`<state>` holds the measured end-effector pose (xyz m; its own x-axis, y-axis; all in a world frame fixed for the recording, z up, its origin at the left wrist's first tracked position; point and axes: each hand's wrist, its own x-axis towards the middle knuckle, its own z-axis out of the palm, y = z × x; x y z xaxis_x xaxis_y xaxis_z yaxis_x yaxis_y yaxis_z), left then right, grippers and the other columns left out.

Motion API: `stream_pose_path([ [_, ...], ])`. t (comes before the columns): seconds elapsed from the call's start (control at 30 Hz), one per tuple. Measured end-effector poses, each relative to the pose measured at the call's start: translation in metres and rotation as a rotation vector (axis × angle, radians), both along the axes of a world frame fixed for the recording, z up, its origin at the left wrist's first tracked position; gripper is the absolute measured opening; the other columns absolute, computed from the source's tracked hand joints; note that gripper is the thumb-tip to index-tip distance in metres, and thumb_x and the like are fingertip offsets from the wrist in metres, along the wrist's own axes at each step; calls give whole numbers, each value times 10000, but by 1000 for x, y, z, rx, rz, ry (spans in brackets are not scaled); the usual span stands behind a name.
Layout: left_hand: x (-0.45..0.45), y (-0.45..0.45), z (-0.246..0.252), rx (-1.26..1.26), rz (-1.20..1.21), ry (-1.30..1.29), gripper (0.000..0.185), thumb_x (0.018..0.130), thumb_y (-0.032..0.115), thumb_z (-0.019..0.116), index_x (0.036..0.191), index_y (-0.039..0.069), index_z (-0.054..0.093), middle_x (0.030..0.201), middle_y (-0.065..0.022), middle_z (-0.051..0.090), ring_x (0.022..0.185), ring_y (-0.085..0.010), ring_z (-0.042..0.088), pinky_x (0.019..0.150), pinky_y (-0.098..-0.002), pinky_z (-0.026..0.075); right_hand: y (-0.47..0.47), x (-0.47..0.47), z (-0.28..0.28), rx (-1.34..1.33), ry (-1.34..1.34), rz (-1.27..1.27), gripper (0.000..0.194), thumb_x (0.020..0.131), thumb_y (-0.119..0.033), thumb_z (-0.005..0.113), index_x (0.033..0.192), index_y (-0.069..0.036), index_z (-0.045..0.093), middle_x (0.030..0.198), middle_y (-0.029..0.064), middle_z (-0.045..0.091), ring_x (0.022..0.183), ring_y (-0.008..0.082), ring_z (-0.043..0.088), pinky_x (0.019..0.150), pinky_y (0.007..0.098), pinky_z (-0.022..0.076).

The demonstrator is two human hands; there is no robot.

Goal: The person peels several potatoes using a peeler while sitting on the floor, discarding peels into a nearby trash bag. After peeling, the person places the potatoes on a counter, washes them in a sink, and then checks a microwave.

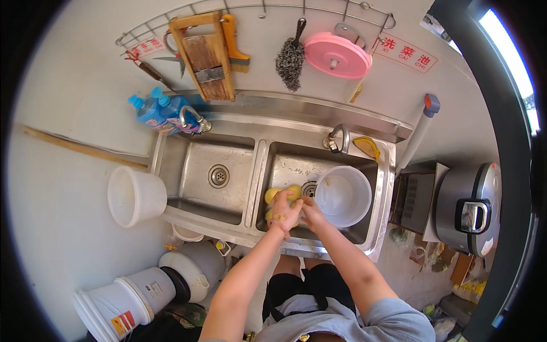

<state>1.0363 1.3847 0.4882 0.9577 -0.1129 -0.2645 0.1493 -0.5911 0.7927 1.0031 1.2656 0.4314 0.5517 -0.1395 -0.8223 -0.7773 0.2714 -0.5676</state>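
Observation:
In the right basin of a stainless steel double sink, my left hand is spread over several pale yellow peeled potatoes. Yellowish scraps, apparently peel, stick to its back near the wrist, where a band is worn. My right hand is beside it, fingertips at or very near the left thumb. Whether anything small is between the right fingers is hidden. A white plastic tub stands to the right in the same basin, a small yellowish scrap on its inside. A drain shows partly between potatoes and tub.
Two curved taps rise from the back ledge. A yellow-brown peel-like piece lies there, and blue pump bottles stand left. A white bucket is beside the sink. A rice cooker stands right; a slicer hangs above.

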Motion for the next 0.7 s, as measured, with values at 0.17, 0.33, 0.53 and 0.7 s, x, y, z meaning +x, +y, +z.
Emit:
stream_pose_path([
  [0.17, 55, -39, 48, 4, -138, 269, 275, 907, 229, 683, 1112, 52, 636, 1054, -128, 711, 1050, -285, 677, 933, -393, 517, -91, 52, 84, -613, -471, -74, 216, 1023, -222, 559, 920, -36, 595, 699, 61, 594, 720, 192, 650, 615, 360, 495],
  [0.33, 102, -103, 50, 381, -497, 405, 322, 928, 219, 543, 1204, 101, 659, 1181, -150, 702, 1137, -294, 663, 940, -389, 527, -135, 113, 70, -1029, -574, 431, 253, 1015, -218, 567, 885, -6, 615, 742, 201, 626, 693, 293, 661, 626, 401, 508],
  [0.53, 112, -143, -13, 455, -568, 610, 368, 900, 254, 568, 1210, 93, 686, 1217, -166, 689, 1135, -319, 669, 938, -398, 535, -159, 64, 67, -401, -491, 119, 176, 1003, -138, 569, 1029, 12, 657, 902, 110, 711, 807, 222, 691, 725, 355, 541],
  [0.7, 110, -170, 12, 582, -813, 435, 343, 905, 253, 573, 1188, 109, 703, 1174, -149, 713, 1090, -321, 689, 903, -391, 545, -139, 22, 66, -580, -578, -133, 241, 983, -105, 585, 1176, 9, 672, 1045, 136, 728, 910, 194, 696, 839, 322, 541],
])
